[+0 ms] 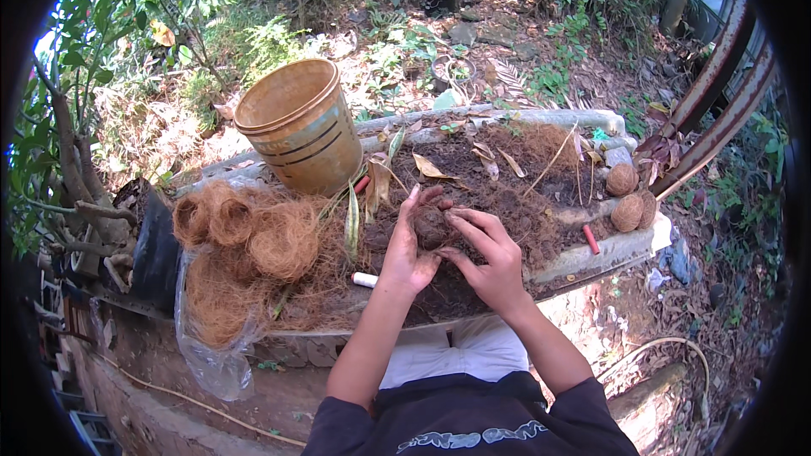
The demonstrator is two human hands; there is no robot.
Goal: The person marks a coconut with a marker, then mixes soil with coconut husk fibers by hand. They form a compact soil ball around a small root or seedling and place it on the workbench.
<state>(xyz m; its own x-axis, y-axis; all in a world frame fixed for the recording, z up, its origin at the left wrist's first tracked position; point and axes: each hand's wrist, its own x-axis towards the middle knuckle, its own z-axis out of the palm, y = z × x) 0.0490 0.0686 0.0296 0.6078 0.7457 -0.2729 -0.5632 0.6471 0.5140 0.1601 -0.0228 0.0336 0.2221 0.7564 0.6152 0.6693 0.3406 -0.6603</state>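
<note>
Between my two hands is a dark, rough ball of soil. My left hand is cupped against its left side, with dirt on the fingertips. From the right, my right hand presses fingers and thumb around it. Loose dark soil covers the ledge beneath and beyond the hands. A white spool of thread lies just left of my left wrist. Farther left sits a heap of brown coconut fibre, with nest-shaped wads of fibre on top.
A worn yellow-brown bucket stands behind the fibre. At the ledge's right end are several round fibre-covered balls and a red tube-like piece. Clear plastic hangs off the front left. Dry leaves and rusty metal bars are beyond.
</note>
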